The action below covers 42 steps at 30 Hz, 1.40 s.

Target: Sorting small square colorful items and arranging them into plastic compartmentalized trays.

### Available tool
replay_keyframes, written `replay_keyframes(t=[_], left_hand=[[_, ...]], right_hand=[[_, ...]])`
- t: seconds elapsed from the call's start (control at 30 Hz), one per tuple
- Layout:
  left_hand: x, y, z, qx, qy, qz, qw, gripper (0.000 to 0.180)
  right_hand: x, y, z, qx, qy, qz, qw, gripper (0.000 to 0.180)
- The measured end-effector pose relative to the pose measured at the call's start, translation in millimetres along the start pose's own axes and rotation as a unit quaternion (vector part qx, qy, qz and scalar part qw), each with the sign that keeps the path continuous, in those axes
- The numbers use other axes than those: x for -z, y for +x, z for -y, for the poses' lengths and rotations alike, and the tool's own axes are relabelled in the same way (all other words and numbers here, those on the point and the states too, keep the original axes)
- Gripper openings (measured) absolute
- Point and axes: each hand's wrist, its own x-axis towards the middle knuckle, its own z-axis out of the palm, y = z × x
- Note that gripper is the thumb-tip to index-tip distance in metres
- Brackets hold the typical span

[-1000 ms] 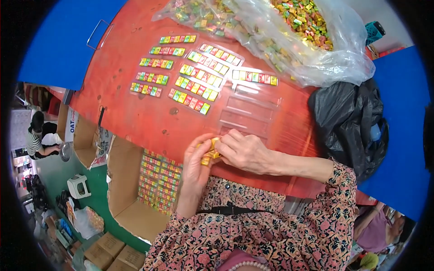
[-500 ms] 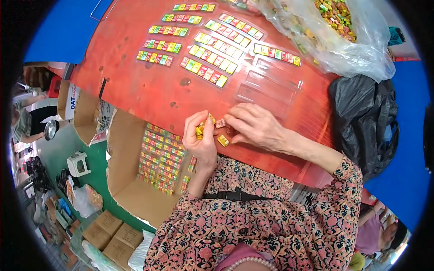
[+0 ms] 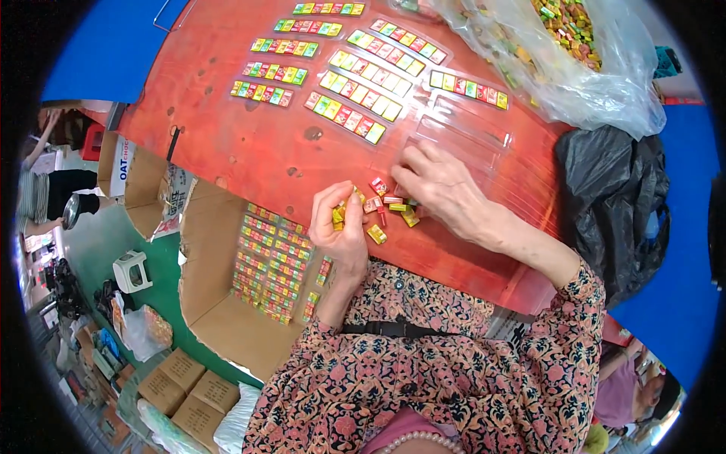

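Note:
My left hand (image 3: 339,225) is closed around several small yellow-wrapped blocks, which look like sweets; a yellow one (image 3: 338,215) shows between its fingers. Beside it on the red table lies a small loose heap of such blocks, among them a red one (image 3: 378,185) and a yellow one (image 3: 376,234). My right hand (image 3: 441,185) is over the near left end of a clear plastic tray (image 3: 461,140), fingers curled together; what they hold, if anything, is hidden. At the tray's far end sits a row of coloured blocks (image 3: 469,89); its other visible slots are bare.
Several filled clear trays (image 3: 345,118) lie across the red table (image 3: 227,144). A clear bag of loose blocks (image 3: 567,34) stands far right, with a black plastic bag (image 3: 612,204) nearer. An open carton (image 3: 208,295) holding filled trays (image 3: 272,261) stands at the left table edge.
My right hand has moved away from my left hand, up and right to the clear tray. More loose blocks now show on the table where it was. My left hand has stayed nearly still.

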Motion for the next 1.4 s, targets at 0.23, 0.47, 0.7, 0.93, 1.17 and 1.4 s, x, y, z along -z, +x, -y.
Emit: replay_keyframes(t=[0.23,0.47,0.7,0.93,1.17,1.4], left_hand=[[-1,-2,2,-0.006,0.031,-0.004,0.999,0.012],[3,-1,8,-0.036,0.043,0.014,0.998,0.012],[-1,1,3,-0.025,0.034,0.002,0.999,0.012],[1,0,8,-0.042,0.056,0.006,0.998,0.012],[3,3,-6,0.055,-0.015,0.002,0.998,0.013],[12,22,-19,0.211,-0.229,0.064,0.948,0.021]], right_hand=[[-6,3,5,-0.024,-0.012,0.062,0.998,0.019],[42,2,-35,-0.160,0.099,-0.112,0.976,0.016],[39,-10,-90,-0.218,0.060,-0.093,0.970,0.013],[27,-14,-93,-0.180,0.021,-0.105,0.978,0.014],[32,-10,-76,-0.189,0.023,-0.111,0.975,0.011],[11,19,5,-0.035,0.210,-0.066,0.975,0.019]])
